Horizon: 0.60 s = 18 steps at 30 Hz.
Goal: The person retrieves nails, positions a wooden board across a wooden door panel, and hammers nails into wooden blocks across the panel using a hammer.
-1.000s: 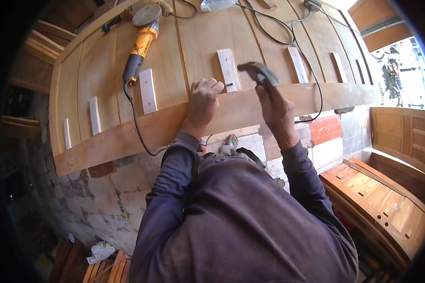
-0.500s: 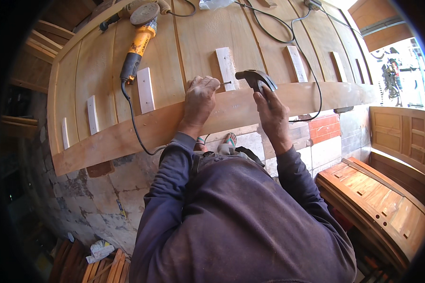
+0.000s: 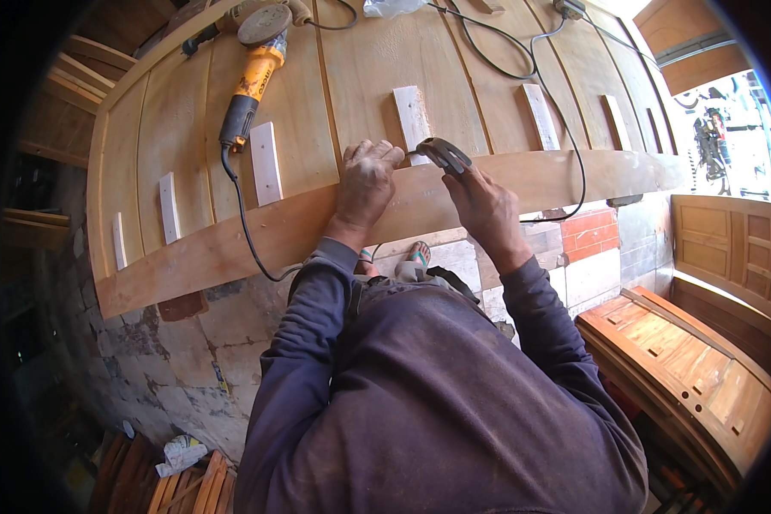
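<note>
A claw hammer [image 3: 445,156] with a dark head is in my right hand [image 3: 487,214], its fingers wrapped round the handle close to the head. My left hand [image 3: 368,184] is closed round a thin, nail-like metal rod [image 3: 410,153], whose end pokes out to the right toward the hammer head. Whether the two touch, I cannot make out. Both hands are over the near rail [image 3: 274,224] of a large wooden panel door [image 3: 270,81] lying flat. Just beyond them, a pale wooden strip [image 3: 411,116] lies on the door; the rod's far tip is hidden by my left fingers.
An orange and black angle grinder [image 3: 253,81] lies on the door at the left, its cord hanging over the near edge. Several more pale strips [image 3: 265,163] stand along the rail. A black cable [image 3: 578,163] loops at the right. Stacked doors [image 3: 677,368] fill the right side.
My right hand has swung the hammer left and slightly down, bringing its head up to the rod's end. My left hand has stayed nearly in place.
</note>
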### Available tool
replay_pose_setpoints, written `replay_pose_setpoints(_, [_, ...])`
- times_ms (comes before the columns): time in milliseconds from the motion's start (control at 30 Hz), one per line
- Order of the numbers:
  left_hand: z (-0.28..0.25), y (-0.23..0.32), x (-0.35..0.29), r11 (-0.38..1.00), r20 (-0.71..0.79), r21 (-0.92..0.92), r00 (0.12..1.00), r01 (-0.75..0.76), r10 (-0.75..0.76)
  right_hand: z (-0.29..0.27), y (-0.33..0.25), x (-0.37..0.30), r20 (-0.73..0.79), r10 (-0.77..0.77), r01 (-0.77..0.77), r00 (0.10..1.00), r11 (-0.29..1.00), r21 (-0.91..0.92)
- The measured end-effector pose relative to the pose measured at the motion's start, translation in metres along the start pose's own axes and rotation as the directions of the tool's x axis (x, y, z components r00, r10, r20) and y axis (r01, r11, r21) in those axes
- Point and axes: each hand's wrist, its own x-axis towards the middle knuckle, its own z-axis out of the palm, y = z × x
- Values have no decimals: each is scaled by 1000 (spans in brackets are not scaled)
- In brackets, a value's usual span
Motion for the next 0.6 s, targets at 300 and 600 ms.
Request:
replay_pose_setpoints(300, [-1,0,0,1000,29,-12,1000,7,-7,1,-2,0,51,32,-28,998,997,-71])
replay_pose_setpoints(600, [-3,5,3,1000,24,-30,1000,-6,7,-1,-13,6,67,94,-89,993,993,-83])
